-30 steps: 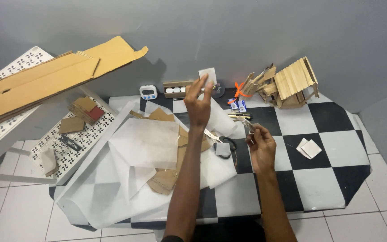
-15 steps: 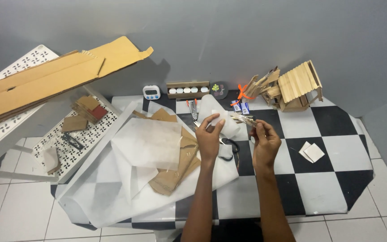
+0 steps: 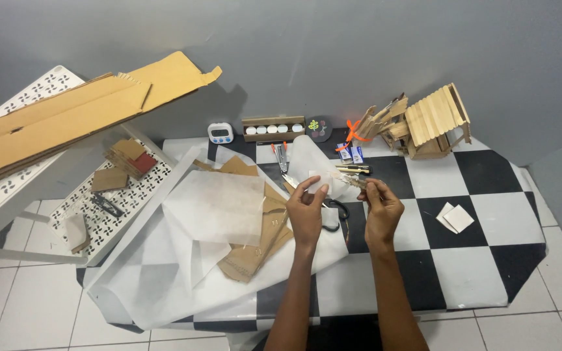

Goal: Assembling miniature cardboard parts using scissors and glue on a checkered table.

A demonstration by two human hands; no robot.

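Cardboard, far left: long brown cardboard sheets [image 3: 66,120] lie tilted over a white perforated shelf [image 3: 8,188]; smaller cardboard scraps [image 3: 125,159] sit on a lower perforated panel.
White paper: large thin sheets [image 3: 216,208] spread over the checkered mat [image 3: 476,260], with flat cardboard pieces [image 3: 261,240] between them.
Left hand [image 3: 307,211]: fingers pinched on the edge of a small pale paper piece [image 3: 320,182], held just above the mat at centre.
Paper piece, handling: likely very light, limp and easily creased — best held by an edge with the fingertips.
Right hand [image 3: 382,208]: fingers closed on a thin stick-like item [image 3: 359,183]; its kind is too small to tell.
Back right: a craft-stick house [image 3: 434,123] stands on the mat.
Hidden: black scissors [image 3: 336,211] lie partly behind the hands; whether paper and stick touch — cannot tell.
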